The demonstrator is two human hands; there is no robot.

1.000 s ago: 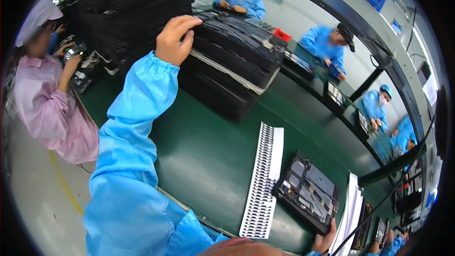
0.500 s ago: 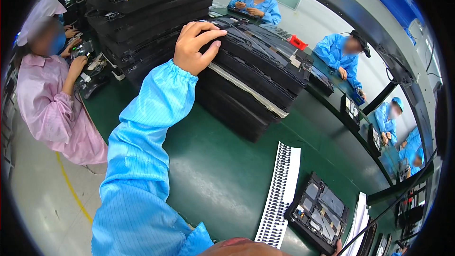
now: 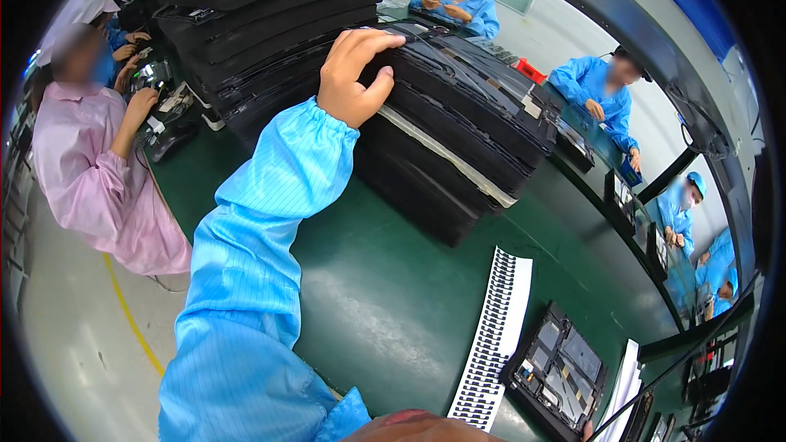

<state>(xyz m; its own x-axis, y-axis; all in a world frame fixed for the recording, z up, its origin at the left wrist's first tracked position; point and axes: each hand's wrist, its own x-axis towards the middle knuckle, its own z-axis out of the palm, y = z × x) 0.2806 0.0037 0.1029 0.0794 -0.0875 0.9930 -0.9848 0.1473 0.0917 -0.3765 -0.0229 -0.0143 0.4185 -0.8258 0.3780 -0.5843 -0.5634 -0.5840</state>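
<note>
My left hand (image 3: 359, 75) is at the near left corner of a short stack of black foam trays (image 3: 458, 135). Its fingers curl over the upper edge of the top tray, and the thumb presses against the side. Laptop-like parts with dark panels and cables lie in that top tray. At the lower right, one black tray with an opened flat electronic device (image 3: 561, 364) sits tilted beside a strip of labels. Only a bit of my right hand (image 3: 588, 430) shows, a finger against that tray's near right edge; the rest is hidden.
A taller pile of black trays (image 3: 270, 24) stands behind on the left. A white sheet with rows of black marks (image 3: 495, 336) lies on the green table (image 3: 352, 311). A person in pink (image 3: 102, 172) sits at left; several people in blue work along the far bench.
The whole view has shifted slightly, so things sit farther right. My left fingers have drawn closer together over the top tray's edge. My right finger stays at the lower tray.
</note>
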